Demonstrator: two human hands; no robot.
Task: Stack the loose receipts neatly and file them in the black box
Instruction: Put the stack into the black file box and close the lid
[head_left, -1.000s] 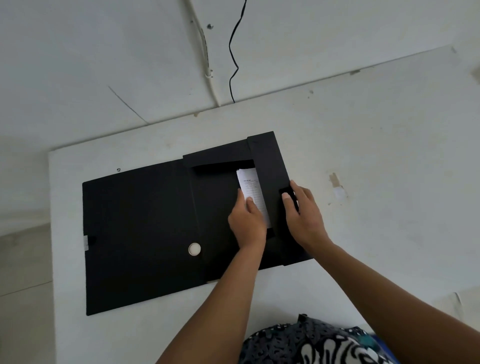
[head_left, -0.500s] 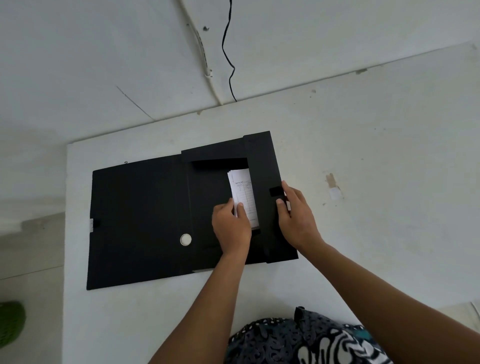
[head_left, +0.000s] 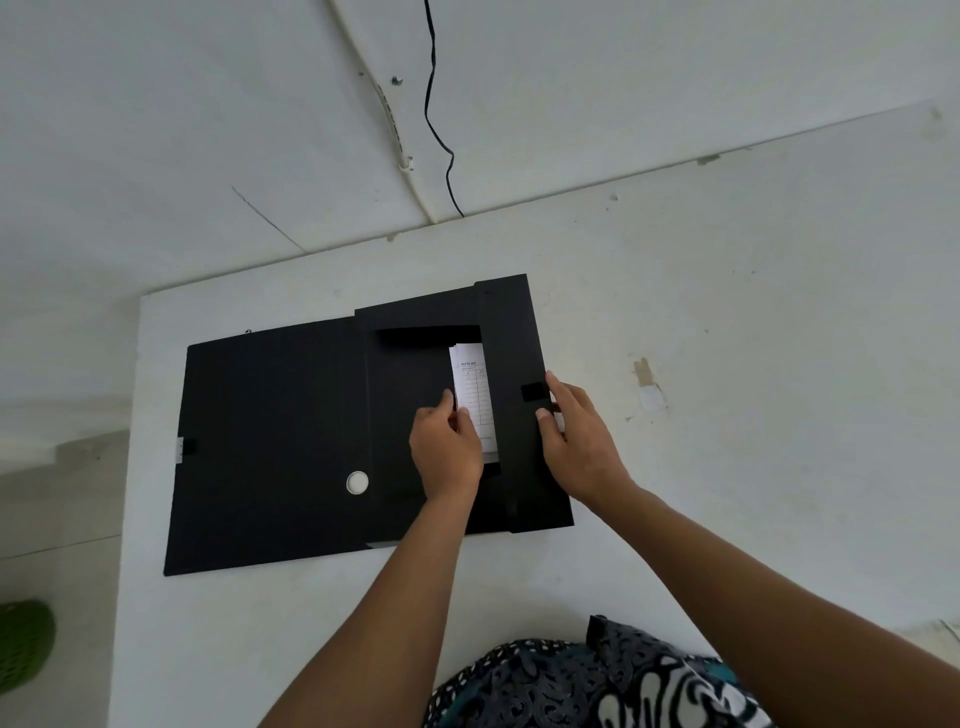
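Note:
The black box (head_left: 270, 447) lies opened flat on the white table (head_left: 727, 364), its lid spread to the left. A stack of white receipts (head_left: 475, 387) stands inside the right half, tucked against the long right flap (head_left: 514, 364). My left hand (head_left: 447, 452) grips the lower left edge of the receipts with thumb and fingers. My right hand (head_left: 576, 436) holds the outer edge of the right flap, near its small black tab (head_left: 534, 392). The bottom of the receipts is hidden by my left hand.
A white round button (head_left: 357, 482) sits on the box's spine. A black cable (head_left: 436, 119) and white conduit (head_left: 395, 135) run down the wall behind. A green object (head_left: 23, 644) lies on the floor at the left. Tape remnant (head_left: 647, 387) marks the table.
My left hand has slid left along the receipts, from pressing on top to pinching their left edge. The right hand stays on the flap. The view has shifted slightly.

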